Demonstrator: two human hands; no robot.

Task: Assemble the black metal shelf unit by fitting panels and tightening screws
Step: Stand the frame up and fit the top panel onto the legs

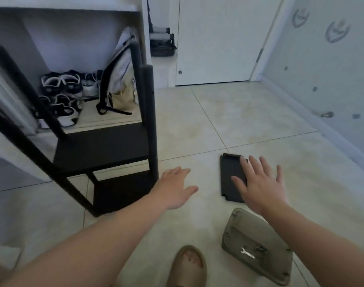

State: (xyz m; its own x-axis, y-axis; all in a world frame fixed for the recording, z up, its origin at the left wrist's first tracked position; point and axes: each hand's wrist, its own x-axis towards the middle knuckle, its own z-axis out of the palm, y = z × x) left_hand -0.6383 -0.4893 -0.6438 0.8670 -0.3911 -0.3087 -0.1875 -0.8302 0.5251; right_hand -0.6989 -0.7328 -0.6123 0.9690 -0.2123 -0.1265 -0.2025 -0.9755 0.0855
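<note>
One shelf point(100, 148), one panel point(230, 179), one wrench point(247, 253)

The person is wearing a tan, thick-banded slide sandal point(187, 274), toes peeking from its open front, nearer the body than the right hand point(259, 189); forearms point(106, 239) behind it and the left hand point(176, 189) are showing bare.

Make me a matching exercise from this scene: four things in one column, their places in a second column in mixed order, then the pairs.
1 loose black panel
2 wrench
3 backpack
4 shelf frame

A on the olive tray
B standing upright at left
C inside the white cabinet, beside shoes
D flat on the floor tiles, by the right hand

Pairs: 1-D, 2-A, 3-C, 4-B
</note>
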